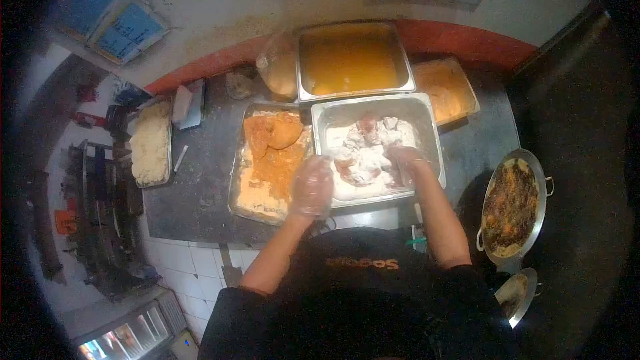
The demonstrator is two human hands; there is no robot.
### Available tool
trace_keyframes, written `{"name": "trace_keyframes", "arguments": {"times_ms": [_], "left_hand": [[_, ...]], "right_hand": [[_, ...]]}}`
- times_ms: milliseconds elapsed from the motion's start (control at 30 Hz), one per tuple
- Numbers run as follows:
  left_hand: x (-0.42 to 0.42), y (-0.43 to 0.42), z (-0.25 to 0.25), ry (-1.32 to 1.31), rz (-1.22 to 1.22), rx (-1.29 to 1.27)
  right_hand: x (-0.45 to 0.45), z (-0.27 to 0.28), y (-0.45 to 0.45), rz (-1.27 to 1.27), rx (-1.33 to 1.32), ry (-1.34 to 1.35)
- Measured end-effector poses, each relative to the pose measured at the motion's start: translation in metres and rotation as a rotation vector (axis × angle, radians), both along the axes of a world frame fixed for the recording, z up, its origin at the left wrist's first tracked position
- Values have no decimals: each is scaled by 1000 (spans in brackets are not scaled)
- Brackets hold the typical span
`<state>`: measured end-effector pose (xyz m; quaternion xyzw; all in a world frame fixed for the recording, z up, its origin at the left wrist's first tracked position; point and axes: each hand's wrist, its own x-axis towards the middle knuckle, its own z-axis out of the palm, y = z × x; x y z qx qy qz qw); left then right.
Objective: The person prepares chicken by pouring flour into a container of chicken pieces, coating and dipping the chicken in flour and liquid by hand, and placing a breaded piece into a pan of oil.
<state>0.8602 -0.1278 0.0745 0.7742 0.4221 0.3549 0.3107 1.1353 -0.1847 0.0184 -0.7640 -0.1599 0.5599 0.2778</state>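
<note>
Here, the floured pieces [363, 160] are contained in a metal pan [432, 130], ahead of and between the plastic-gloved hands; no single long axis can be made out. The right hand [408, 159] is nearer, its fingers lowered against the heap's right side, grip not discernible. The left hand [313, 187] is blurred at the pan's left edge, beside the orange-coated tray [239, 163]; whether anything is held cannot be told.

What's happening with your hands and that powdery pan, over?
Right hand inside metal pan, at white-powdered pieces. Left hand by pan's left rim, contact unclear. No obstacle seen; tray close on the left.
</note>
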Motion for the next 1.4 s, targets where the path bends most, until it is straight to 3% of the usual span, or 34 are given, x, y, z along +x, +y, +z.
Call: {"name": "trace_keyframes", "arguments": {"times_ms": [67,133,200,267,333,367,400,467,533,600,633,733,800,833,867,933,967,1000,1033,1067,1100,1133,1200,1267,1333,1400], "left_hand": [[31,-2,0,80,-223,233],[46,-6,-21,133,-218,253],[53,-5,-43,194,-218,263],[68,15,-59,421,-202,179],[95,42,-103,777,-112,69],[101,53,-110,779,-118,67],[107,65,-112,754,-239,-51],[118,81,-117,736,-373,-243],[130,91,-124,699,-335,-335],[139,101,-133,606,-253,-435],[143,106,-137,540,-213,-498],[143,111,-137,258,-184,-770],[128,90,-70,78,-227,-1069],[121,83,-46,-116,-266,-1359],[117,80,-51,-117,-261,-1372],[107,79,-75,-27,-58,-1099],[103,80,-82,33,-178,-978],[99,80,-89,83,-283,-846],[103,75,-49,502,-456,-489],[107,70,-26,898,-609,-97],[110,66,-28,877,-485,-256],[110,68,-42,875,-485,-251],[107,71,-81,767,-524,-296],[109,63,-87,716,-529,-369],[111,60,-89,661,-530,-431],[113,58,-92,401,-370,-728]], "right_hand": [[-2,14,-4,-86,-3,126],[2,-7,-16,-314,413,555],[-2,31,-24,-362,429,636],[-11,84,-17,-210,360,237],[-3,76,-9,-181,266,115],[6,54,1,-147,189,-90],[15,30,11,-111,115,-295],[28,-21,28,27,230,-304],[34,-69,50,162,347,-309],[29,-117,70,75,179,-562],[25,-153,76,73,180,-559],[12,-68,79,344,131,-311],[16,-18,61,412,190,-85],[25,-34,43,245,445,135],[34,-52,25,108,681,405],[31,24,12,180,369,187],[27,50,7,204,262,122],[18,61,2,46,232,126],[13,65,0,-112,205,125],[15,50,0,-113,204,124],[19,22,2,277,93,-182],[22,3,5,663,-24,-490],[9,7,-1,530,54,-395],[-7,39,6,517,-94,-473],[-9,32,2,389,-65,-371],[-9,24,0,382,52,-197]]}}
